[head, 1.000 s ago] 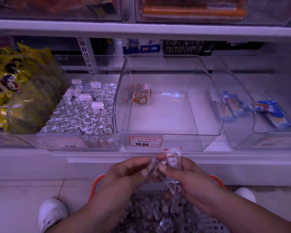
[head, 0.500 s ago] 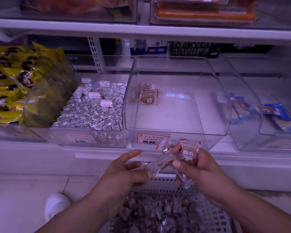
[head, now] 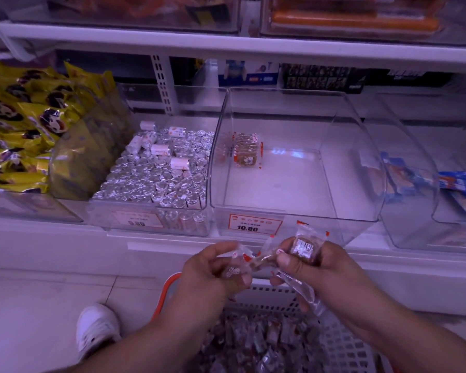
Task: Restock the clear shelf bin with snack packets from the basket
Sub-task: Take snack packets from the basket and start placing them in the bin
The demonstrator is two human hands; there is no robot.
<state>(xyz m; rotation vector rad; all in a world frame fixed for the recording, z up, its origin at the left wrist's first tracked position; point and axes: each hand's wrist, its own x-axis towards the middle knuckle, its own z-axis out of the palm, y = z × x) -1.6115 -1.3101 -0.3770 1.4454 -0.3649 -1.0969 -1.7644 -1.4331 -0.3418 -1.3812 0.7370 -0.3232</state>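
Both hands hover above the basket [head: 345, 343] at 6 o'clock, left hand [head: 213, 267] and right hand [head: 311, 262] each clamped on apparently 1 snack packet [head: 303, 247], readying them for the clear bin [head: 293, 162] at 12 o'clock.

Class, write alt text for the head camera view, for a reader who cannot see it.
Two bare hands, left hand and right hand, hold clear-wrapped snack packets over a basket full of them, in front of a nearly empty clear shelf bin. A few matching packets sit at the bin's back left.
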